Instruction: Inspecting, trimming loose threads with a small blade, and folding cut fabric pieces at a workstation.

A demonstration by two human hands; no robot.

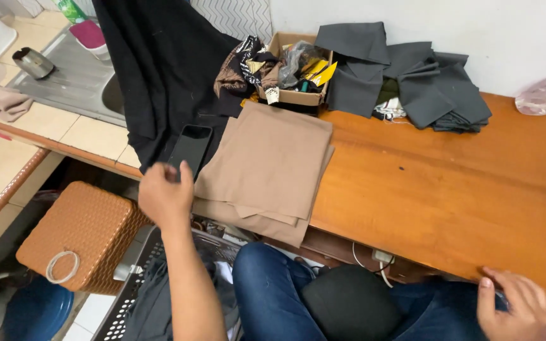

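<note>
The left hand (164, 197), fingers loosely curled and holding nothing, reaches the phone (190, 149) beside the tan cloth (266, 161), seemingly to grasp it, while the right hand (514, 309), open and empty, rests at the table (450, 183) edge.

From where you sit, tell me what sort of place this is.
Likely a small home tailoring corner: folded tan fabric and grey cloth pieces on a wooden table, beside a steel sink.

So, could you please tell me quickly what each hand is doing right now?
Left hand: fingers on the black phone, grip unclear.
Right hand: open, empty, at the wooden table edge.
</note>
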